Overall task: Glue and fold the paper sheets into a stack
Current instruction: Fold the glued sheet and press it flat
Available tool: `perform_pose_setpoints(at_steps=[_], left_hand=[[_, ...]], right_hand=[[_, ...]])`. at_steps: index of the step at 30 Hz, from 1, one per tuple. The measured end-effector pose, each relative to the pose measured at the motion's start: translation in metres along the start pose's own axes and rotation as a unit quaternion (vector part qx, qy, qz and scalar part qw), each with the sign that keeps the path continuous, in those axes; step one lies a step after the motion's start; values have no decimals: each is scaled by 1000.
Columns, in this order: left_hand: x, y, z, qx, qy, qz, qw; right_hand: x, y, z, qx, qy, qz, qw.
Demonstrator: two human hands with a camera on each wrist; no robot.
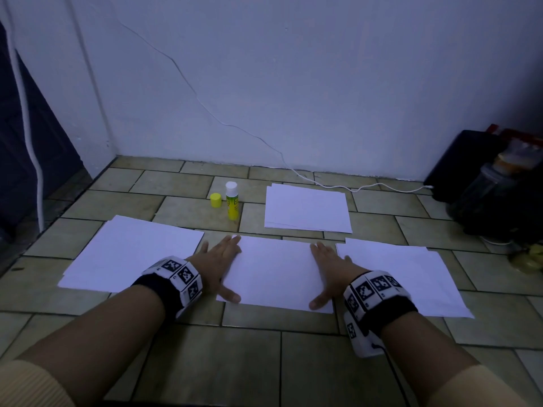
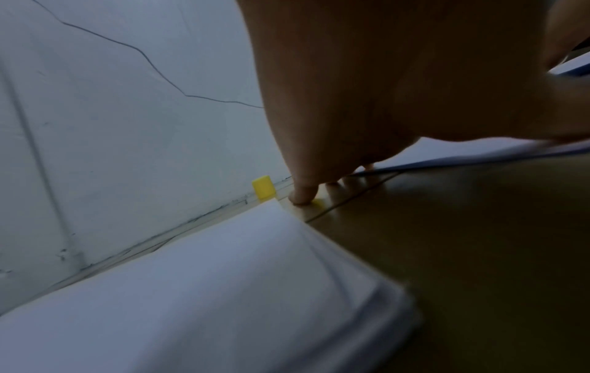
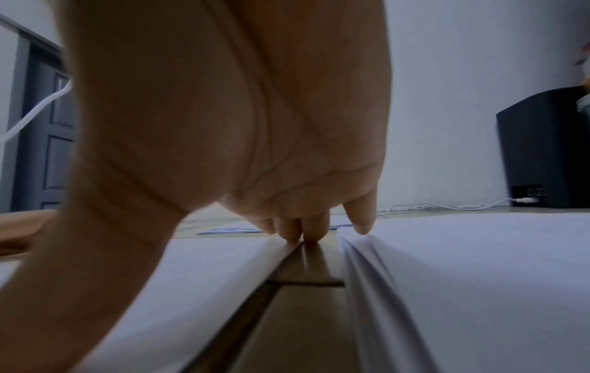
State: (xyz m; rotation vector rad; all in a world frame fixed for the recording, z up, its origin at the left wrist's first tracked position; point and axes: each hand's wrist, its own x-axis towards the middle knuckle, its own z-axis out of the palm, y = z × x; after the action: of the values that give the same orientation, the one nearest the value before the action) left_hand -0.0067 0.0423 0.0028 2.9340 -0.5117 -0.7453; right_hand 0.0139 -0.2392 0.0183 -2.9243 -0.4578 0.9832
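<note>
Head view: my left hand (image 1: 219, 261) and right hand (image 1: 327, 267) lie flat, fingers straight, on the side edges of the middle sheet (image 1: 276, 274); glue stick (image 1: 232, 201) stands uncapped beyond. Left wrist view: fingertips (image 2: 301, 195) touch the floor tiles (image 2: 463, 252). Right wrist view: fingers (image 3: 314, 227) meet the sheet's edge. I'd press evenly, keeping the edges square.

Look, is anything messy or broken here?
The glue stick stands open, its yellow cap off on the floor beside it, so it could dry out. The wall has a long crack. The paper piles look a bit uneven. Nothing is spilled.
</note>
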Motion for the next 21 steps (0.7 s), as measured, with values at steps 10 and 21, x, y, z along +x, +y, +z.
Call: perform_pose_setpoints(at_steps=[10,21], left_hand=[[7,2,6,38,-31,-42,998],[10,0,9,22,-29,-45,998]], right_hand=[[-3,-1,-3,42,53,15,998],[-18,-3,15,452,286,-37,844]])
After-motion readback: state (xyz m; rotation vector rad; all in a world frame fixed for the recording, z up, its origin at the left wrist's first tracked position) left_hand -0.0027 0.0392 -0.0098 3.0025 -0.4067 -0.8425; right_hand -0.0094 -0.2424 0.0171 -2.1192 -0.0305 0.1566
